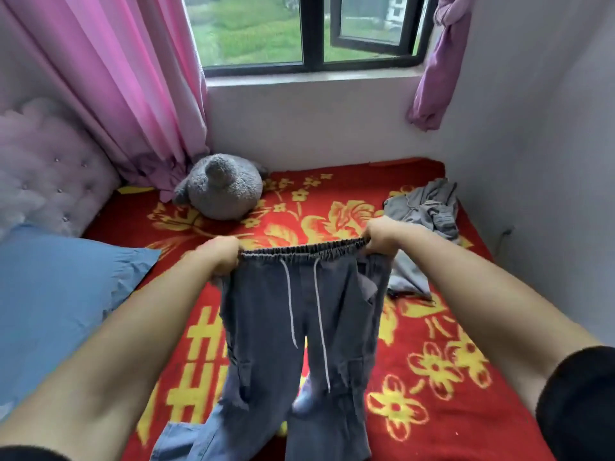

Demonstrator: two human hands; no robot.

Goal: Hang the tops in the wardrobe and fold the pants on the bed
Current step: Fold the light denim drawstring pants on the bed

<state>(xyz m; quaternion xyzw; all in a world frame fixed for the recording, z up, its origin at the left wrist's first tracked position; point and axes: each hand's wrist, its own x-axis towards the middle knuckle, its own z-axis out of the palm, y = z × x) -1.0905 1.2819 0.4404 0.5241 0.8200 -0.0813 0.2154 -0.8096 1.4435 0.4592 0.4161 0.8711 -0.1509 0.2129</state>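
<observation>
The person's left hand [221, 256] and right hand [382, 236] are each closed in a fist on one end of the gathered elastic waistband of a pair of dark blue-grey cargo pants [299, 327]; the waistband is stretched taut between them, above the bed; the legs hang down toward the lower edge of the view, side pockets showing, two pale drawstrings [319, 314] dangling loose down the front. Below lies a red fleecy blanket with yellow flower print [432, 377], covering the bed; a crumpled grey garment with a cord [426, 211] lies on it near the right wall, just beyond the right hand and partly hidden by the pants. A fuzzy grey plush toy [219, 188] rests at the far side under the window [312, 31]; a blue pillow [50, 287] sits at left beside a tufted lilac headboard [50, 174]; pink pleated curtains [126, 78] hang at the left of the window; both forearms are bare, dark sleeves pushed up.
</observation>
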